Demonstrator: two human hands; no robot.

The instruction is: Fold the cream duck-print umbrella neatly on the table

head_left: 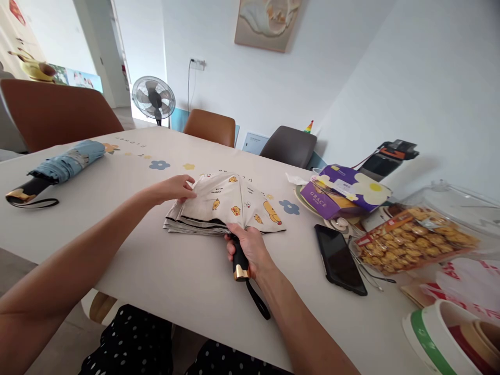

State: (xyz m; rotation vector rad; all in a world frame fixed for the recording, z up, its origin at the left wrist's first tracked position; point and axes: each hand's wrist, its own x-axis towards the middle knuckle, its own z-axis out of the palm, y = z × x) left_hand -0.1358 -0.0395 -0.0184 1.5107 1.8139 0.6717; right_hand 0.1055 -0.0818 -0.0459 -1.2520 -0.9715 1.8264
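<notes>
Right grip (246, 247): we wrap it around the black, gold-capped umbrella handle (239, 258).
Left grip (175, 188): half-curled at the cream, cartoon-printed fabric canopy (224, 200); we cannot tell whether it pinches.

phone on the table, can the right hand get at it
Probably yes, after letting go: the right hand grips the umbrella handle, but nothing seems to block its way to the phone.

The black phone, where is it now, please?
In the head view, the phone lies at right on the table, between the right hand and the snack container.
</notes>
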